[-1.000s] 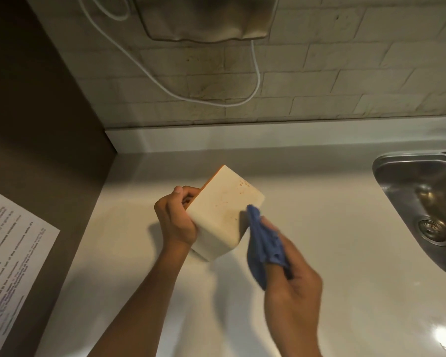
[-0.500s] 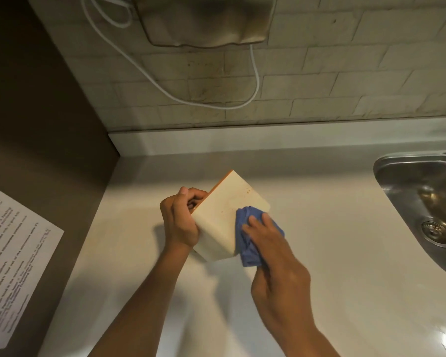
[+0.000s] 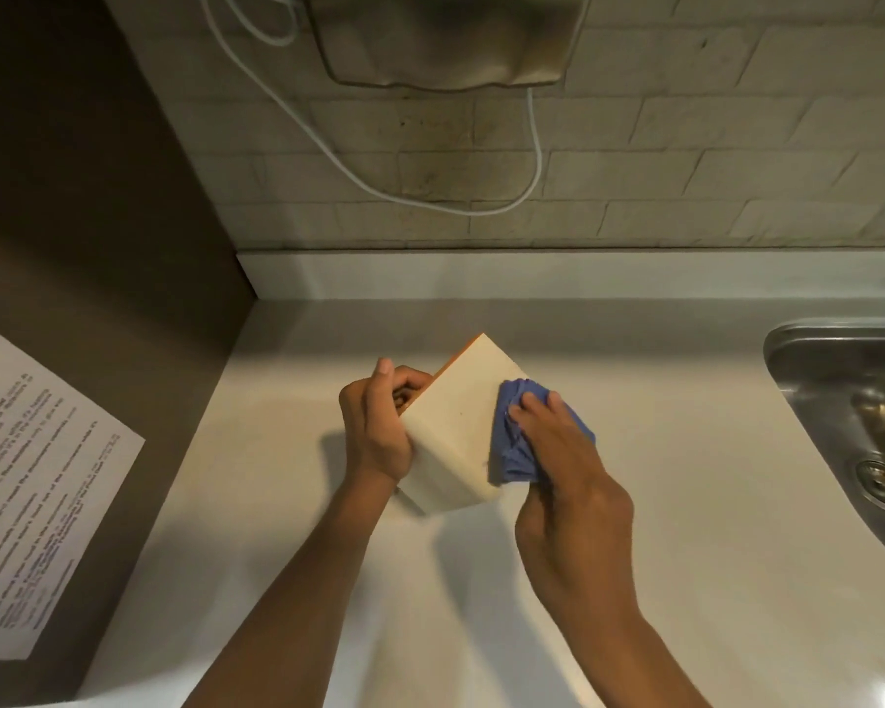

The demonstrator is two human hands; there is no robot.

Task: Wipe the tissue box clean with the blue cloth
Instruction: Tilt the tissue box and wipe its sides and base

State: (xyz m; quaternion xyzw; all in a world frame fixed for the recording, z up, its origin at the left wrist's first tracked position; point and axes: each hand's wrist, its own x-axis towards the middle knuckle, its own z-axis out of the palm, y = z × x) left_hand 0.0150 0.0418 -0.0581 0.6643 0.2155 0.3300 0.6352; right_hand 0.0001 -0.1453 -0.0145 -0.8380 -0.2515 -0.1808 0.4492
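Right hand (image 3: 558, 452): I see it pressing the bunched cloth (image 3: 514, 442) flat-fingered against the box's right face; a second ago it hung beside that face with the cloth gripped.
Left hand (image 3: 379, 426): fingers curled round the box's left end, steadying it as before.
Box (image 3: 456, 426): tilted on one edge mid-worktop (image 3: 685, 554), nearer the left wall than the sink (image 3: 849, 411).
Change: the orange specks on the pale top face no longer show.
Meaning: I judge wiping well under way; other faces remain.
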